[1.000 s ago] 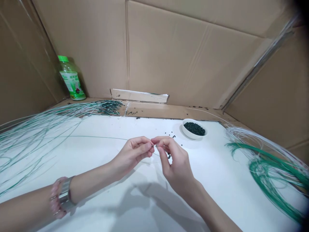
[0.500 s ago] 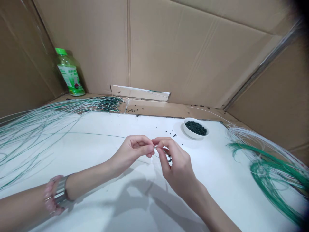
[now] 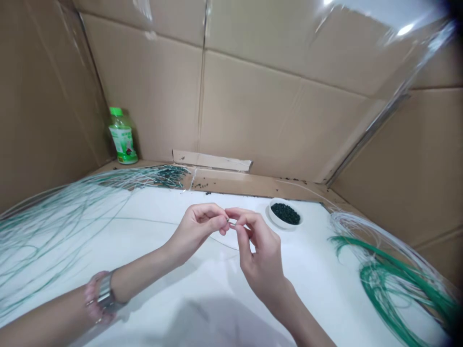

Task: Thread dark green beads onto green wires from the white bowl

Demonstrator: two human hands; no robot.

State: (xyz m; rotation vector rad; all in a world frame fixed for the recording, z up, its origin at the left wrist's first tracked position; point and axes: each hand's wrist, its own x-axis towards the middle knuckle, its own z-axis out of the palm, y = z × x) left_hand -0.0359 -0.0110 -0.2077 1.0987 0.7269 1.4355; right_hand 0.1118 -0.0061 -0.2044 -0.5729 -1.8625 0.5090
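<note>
My left hand (image 3: 200, 229) is closed in a pinch, thumb against forefinger, on a thin green wire (image 3: 141, 220) that trails off to the left. Close beside it, my right hand (image 3: 262, 250) also pinches, its fingertips on a short thin end of wire between the hands. A small dark speck shows at the left fingertips, too small to name. Behind the right hand stands a white bowl (image 3: 271, 217) full of small dark bead-like pieces (image 3: 285, 213). A faint strand curves below the fingers.
At the left spreads a bundle of green and white wires (image 3: 72, 202) with dark-tipped ends. Coiled green wire (image 3: 372, 289) lies at the right beside white strands (image 3: 358, 224). A green bottle (image 3: 123, 140) stands against the cardboard wall (image 3: 253, 106), which encloses the white tabletop (image 3: 155, 299).
The camera has tilted up, so the wall, bottle and bowl sit lower in view. Both hands keep their pinch, and the fingertips of the right hand are slightly farther from the left ones.
</note>
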